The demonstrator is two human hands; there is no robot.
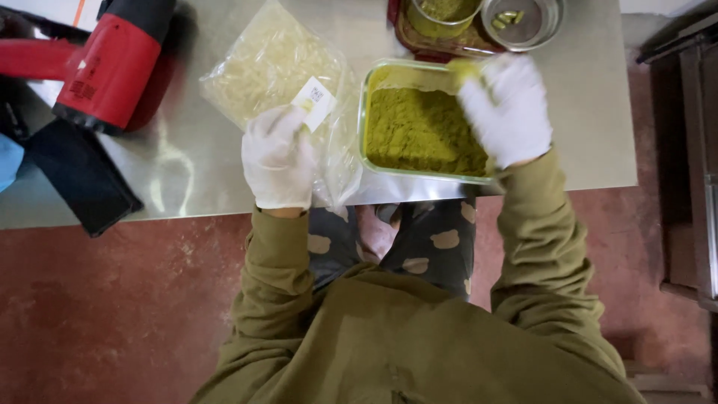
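1. Centrally, on the steel desk: clear rectangular container filled near level with olive-green powder. Rigid walls, loose contents; likely to spill or puff if tipped, so best taken by both long rims and kept flat.
2. Right hand — white-gloved, over the container's far right corner, fingers curled together on something yellowish-green and blurred; what it is cannot be told.
3. Left hand — white-gloved, resting on a clear plastic bag just left of the container, fingers closed on the bag beside its small white label. Bag holds pale, fine pieces; soft, slippery film, light by the look of it; the gathered edge seems a safer hold than the slack middle.
4. Far edge: a red-rimmed tray carrying a jar of green powder and a small metal bowl with a few greenish pieces.
5. Left end: red-and-black hand tool, well apart from both hands.
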